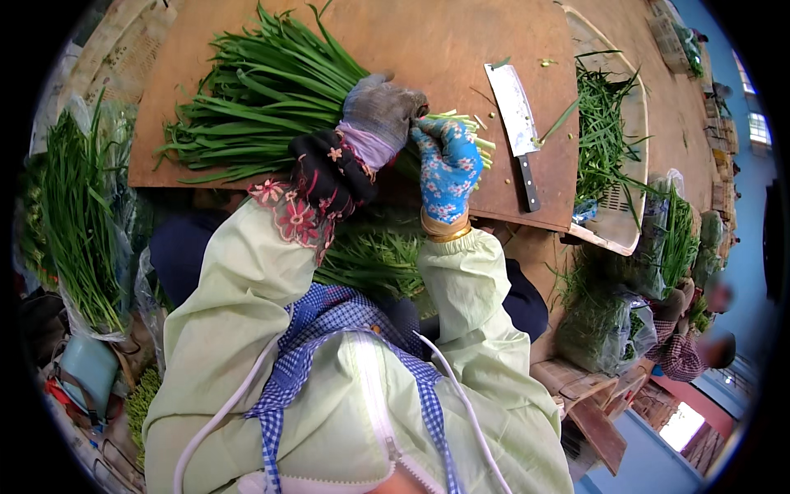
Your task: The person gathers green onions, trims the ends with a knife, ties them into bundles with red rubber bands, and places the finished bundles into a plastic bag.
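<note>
A thick bunch of long green leafy stalks, likely garlic chives (271,99), lies across a brown wooden board, leaves to the left and pale cut ends (484,145) to the right. My left hand (382,114), in a grey work glove, wraps around the bunch near its stem end. Close against it, my right hand (449,163), in a blue flowered glove, has its fingers curled at the stems. Whether it also pinches a tie is hidden. A cleaver-like kitchen knife (515,117) with a black handle rests on the board, right of both hands.
The wooden board (432,37) ends at the right beside a plastic basket (642,123) of loose green leaves. More greens (370,262) lie below the board, by my lap. Bagged stalks (83,216) stand at left, others (608,330) at right. A person (682,352) sits farther right.
</note>
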A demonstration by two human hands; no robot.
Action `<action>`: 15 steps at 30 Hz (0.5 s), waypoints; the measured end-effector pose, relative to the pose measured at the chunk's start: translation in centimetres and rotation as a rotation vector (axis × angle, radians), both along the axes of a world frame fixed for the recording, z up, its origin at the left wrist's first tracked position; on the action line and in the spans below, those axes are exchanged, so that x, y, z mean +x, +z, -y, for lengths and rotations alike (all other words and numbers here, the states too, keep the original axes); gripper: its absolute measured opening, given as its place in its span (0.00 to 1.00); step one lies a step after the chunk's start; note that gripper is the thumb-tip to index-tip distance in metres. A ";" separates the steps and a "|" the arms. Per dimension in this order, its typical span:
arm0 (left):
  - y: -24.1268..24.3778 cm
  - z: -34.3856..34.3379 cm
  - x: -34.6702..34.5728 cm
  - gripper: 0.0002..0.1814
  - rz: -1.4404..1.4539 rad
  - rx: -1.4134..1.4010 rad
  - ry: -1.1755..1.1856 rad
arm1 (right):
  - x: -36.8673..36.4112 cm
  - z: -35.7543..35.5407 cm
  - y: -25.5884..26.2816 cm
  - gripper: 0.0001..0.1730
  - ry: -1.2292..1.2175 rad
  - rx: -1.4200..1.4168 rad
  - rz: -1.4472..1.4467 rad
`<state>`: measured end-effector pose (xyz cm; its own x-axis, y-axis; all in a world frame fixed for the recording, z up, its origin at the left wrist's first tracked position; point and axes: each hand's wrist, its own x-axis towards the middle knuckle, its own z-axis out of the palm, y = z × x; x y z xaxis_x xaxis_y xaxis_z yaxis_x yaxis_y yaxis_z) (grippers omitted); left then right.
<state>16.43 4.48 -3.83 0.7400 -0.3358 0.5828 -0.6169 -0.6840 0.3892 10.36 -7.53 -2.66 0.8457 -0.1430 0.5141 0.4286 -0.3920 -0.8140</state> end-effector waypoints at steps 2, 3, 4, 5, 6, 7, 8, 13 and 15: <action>0.7 0.2 -0.3 0.04 -0.026 0.052 0.024 | -0.1 0.2 0.3 0.12 0.004 -0.021 0.008; 1.2 0.1 -0.1 0.04 -0.077 0.097 -0.006 | -0.1 0.3 0.5 0.12 0.015 -0.031 0.019; 1.8 0.0 0.1 0.04 -0.129 0.143 -0.036 | 0.0 0.5 0.4 0.11 0.026 -0.071 0.050; 2.4 -0.1 0.3 0.03 -0.183 0.188 -0.065 | 0.1 0.5 0.4 0.10 0.034 -0.091 0.061; 2.9 -0.2 1.1 0.04 -0.176 0.256 -0.182 | 0.0 0.6 0.4 0.10 0.036 -0.115 0.067; 3.6 0.0 1.6 0.04 -0.142 0.412 -0.245 | -0.1 0.7 0.5 0.10 0.037 -0.139 0.072; 4.4 0.0 2.2 0.04 -0.107 0.568 -0.308 | -0.1 0.7 0.8 0.08 0.033 -0.142 0.114; 7.2 1.2 3.3 0.03 0.110 1.148 -0.409 | -0.9 0.4 2.2 0.05 0.022 -0.655 0.148; 8.6 3.3 3.6 0.06 -0.265 1.295 -0.359 | -1.2 0.5 3.0 0.05 0.067 -0.760 0.129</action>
